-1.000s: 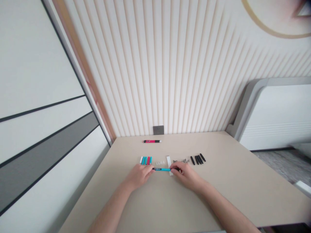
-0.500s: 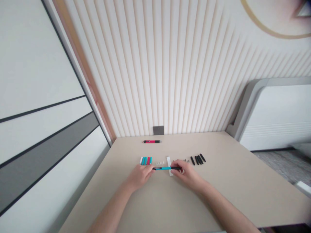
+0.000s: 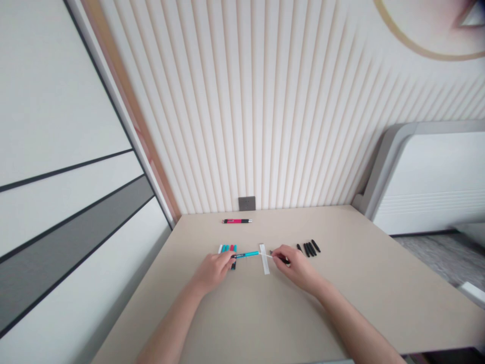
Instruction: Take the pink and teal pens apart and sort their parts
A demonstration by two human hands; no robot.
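My left hand (image 3: 212,269) is closed on a teal pen barrel (image 3: 246,254), held just above the beige table (image 3: 242,313). My right hand (image 3: 293,263) pinches a black pen end piece (image 3: 283,259) with a thin white refill sticking out toward the barrel. The two pieces are pulled a little apart. Under them lies a row of white refills (image 3: 264,258). Teal and red barrels (image 3: 228,248) lie behind my left hand.
Several black pen pieces (image 3: 309,248) lie in a row right of my right hand. A whole red pen (image 3: 237,221) rests near the back edge, below a grey wall socket (image 3: 247,203). A white cabinet (image 3: 432,177) stands at the right.
The teal pen was whole between both hands. Now my hands have drawn apart, the black end and refill sliding out to the right while the barrel moved left and up.
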